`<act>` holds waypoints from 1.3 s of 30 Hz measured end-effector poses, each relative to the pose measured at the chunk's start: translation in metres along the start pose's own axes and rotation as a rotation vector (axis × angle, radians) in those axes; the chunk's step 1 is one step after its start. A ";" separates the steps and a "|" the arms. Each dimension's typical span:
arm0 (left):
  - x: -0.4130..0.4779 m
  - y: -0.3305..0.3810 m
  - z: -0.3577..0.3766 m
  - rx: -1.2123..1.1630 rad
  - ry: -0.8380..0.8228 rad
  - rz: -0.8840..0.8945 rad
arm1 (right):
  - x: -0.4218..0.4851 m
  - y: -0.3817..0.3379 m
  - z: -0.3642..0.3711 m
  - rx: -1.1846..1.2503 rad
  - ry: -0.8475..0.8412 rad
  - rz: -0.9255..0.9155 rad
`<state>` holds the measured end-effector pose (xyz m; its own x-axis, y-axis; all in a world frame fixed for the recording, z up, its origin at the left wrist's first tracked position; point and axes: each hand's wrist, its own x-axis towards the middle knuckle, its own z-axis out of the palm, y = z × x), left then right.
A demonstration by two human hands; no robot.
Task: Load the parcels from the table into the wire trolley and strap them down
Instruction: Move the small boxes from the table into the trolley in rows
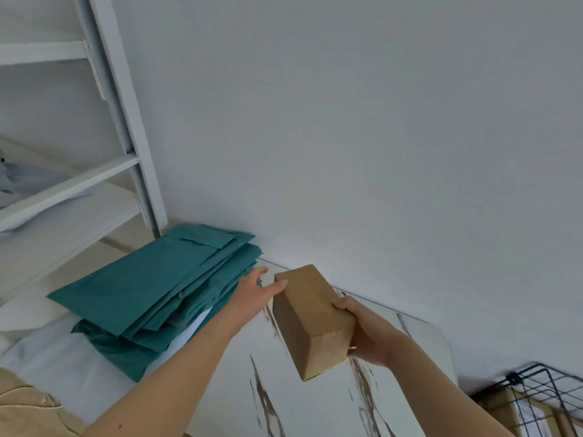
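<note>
Head: trolley [515, 379] holds boxes [501, 405]; right hand [369, 332] grips parcel [312, 313]

Single view, head-worn, wide-angle. Faces forward and down across the worktop [315, 405] to the wall [378, 121]. Frame is tilted: the shelf unit [126, 121] leans at upper left. Left hand [252, 294] and right hand [369, 335] sit close to the lens. The wire trolley [517, 380] is cut off at the lower right corner.

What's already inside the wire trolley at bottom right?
Through the black wire trolley show brown cardboard parcels, one bearing a white patch. How many, and anything below them, is cut off by the frame edge.
</note>
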<state>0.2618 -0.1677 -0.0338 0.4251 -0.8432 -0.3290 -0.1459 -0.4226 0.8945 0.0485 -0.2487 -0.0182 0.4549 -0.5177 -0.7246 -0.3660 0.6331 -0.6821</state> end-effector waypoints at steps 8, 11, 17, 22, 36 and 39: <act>-0.007 0.033 0.022 -0.259 -0.457 -0.124 | -0.034 -0.009 -0.046 0.175 -0.154 -0.059; -0.004 0.046 0.032 -0.248 -0.525 -0.109 | -0.045 -0.017 -0.059 0.210 -0.170 -0.083; -0.004 0.080 0.048 -0.337 -0.699 -0.049 | -0.062 -0.024 -0.084 0.232 -0.204 -0.133; 0.003 0.095 0.068 -0.324 -0.537 -0.189 | -0.062 -0.026 -0.098 0.352 0.030 -0.214; 0.018 0.057 0.119 -0.192 -0.605 -0.404 | -0.068 0.017 -0.108 0.238 0.382 -0.176; 0.019 0.050 0.133 -0.204 -0.574 -0.327 | -0.073 0.033 -0.107 0.344 0.423 -0.123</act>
<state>0.1435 -0.2485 -0.0359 -0.1299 -0.7491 -0.6497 0.1037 -0.6619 0.7424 -0.0841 -0.2519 0.0013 0.0866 -0.7406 -0.6664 -0.0124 0.6680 -0.7440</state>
